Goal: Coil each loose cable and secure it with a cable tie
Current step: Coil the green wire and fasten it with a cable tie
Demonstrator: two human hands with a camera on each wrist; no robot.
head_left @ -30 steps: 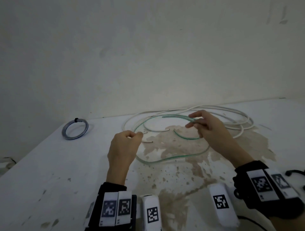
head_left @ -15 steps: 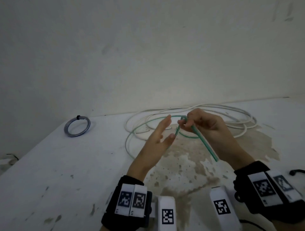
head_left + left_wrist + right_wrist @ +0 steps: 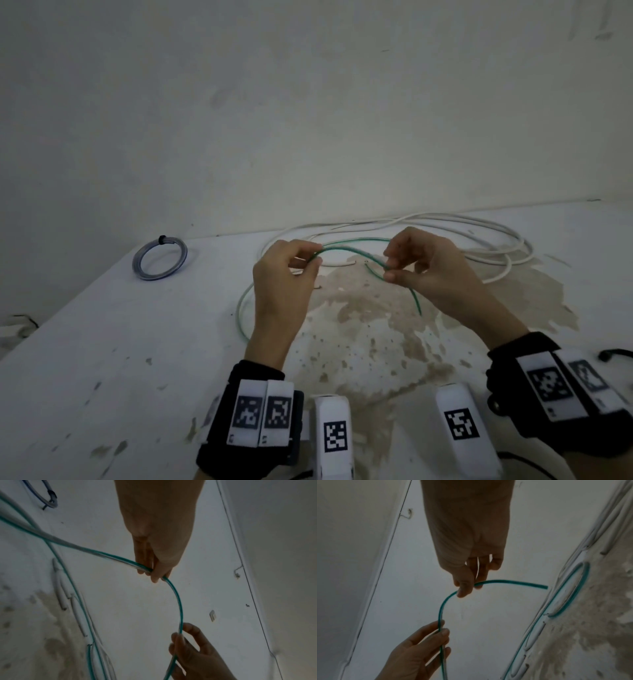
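1. The thin green plastic-coated cable disappears behind the left hand, so part of its run is hidden.
2. A small black object on the white stained table is cropped at the right edge; unidentifiable.

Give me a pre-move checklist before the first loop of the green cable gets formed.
1. Left hand pinches the thin green plastic-sheathed cable: ok.
2. Right hand pinches it near the free end: ok.
3. Free end hangs clear of the table: ok.
4. Cable's trailing length free of the loose white cables: cannot tell; they lie close together.
5. Cable tie within reach: cannot tell; none clearly shows.
6. Grey coiled cable, already tied, lies apart on the white stained table: ok.
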